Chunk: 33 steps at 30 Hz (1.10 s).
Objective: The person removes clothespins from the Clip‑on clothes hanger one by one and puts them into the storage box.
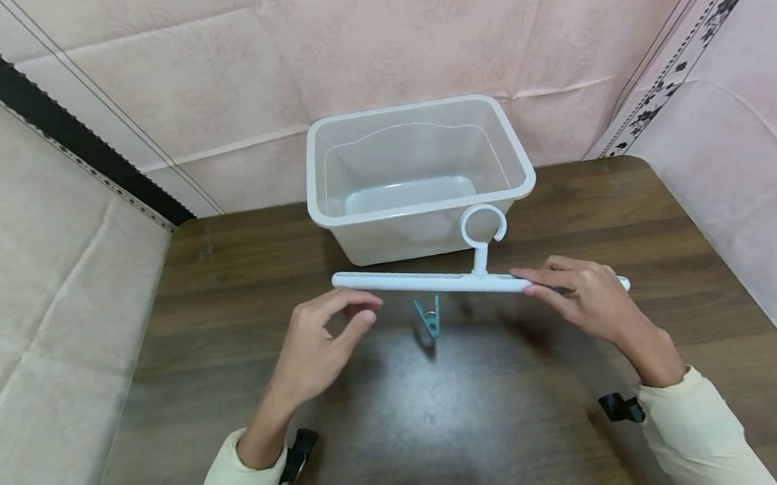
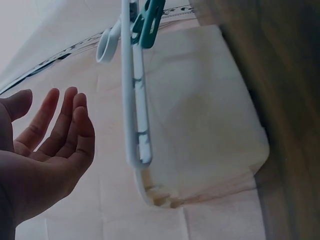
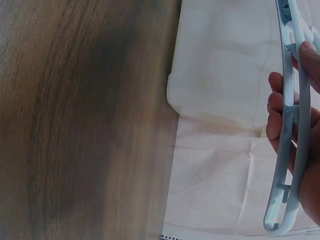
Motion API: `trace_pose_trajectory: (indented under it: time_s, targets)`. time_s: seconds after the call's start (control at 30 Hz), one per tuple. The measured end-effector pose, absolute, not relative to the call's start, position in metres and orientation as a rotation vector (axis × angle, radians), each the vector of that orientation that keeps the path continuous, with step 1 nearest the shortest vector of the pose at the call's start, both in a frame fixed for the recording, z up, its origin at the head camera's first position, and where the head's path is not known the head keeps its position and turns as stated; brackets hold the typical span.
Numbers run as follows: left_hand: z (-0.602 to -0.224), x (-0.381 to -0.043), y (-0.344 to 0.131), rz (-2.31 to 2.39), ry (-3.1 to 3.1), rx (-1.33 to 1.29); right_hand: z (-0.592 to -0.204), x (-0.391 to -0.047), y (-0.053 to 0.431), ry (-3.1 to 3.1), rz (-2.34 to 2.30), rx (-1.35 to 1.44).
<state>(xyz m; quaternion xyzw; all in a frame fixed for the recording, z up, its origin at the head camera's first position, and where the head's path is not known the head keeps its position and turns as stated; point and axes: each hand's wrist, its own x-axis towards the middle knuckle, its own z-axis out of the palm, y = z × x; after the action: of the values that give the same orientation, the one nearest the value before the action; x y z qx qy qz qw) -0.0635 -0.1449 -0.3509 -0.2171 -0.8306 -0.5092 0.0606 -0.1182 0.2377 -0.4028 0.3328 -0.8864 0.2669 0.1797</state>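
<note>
A light-blue plastic hanger is held level above the table, its round hook pointing up. My right hand grips the bar near its right end; in the right wrist view, the thumb and fingers lie on opposite sides of the hanger. My left hand is near the bar's left end with fingers loosely bent and nothing held, apart from the hanger in the left wrist view. A teal clip shows just below the middle of the bar; whether it is fixed to the hanger I cannot tell.
A whitish plastic tub stands at the back of the brown wooden table, directly behind the hanger. Pale patterned cloth covers the surrounding walls. Black straps are around both sleeves.
</note>
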Motion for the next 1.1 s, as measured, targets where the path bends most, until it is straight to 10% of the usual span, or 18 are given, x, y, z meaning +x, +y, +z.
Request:
trace_pose_trajectory:
  time_s: [1.1]
  targets:
    - [-0.434, -0.077, -0.11, -1.875, -2.699, -0.521, -0.401, -0.118, 0.232, -2.47, 0.811, 0.947]
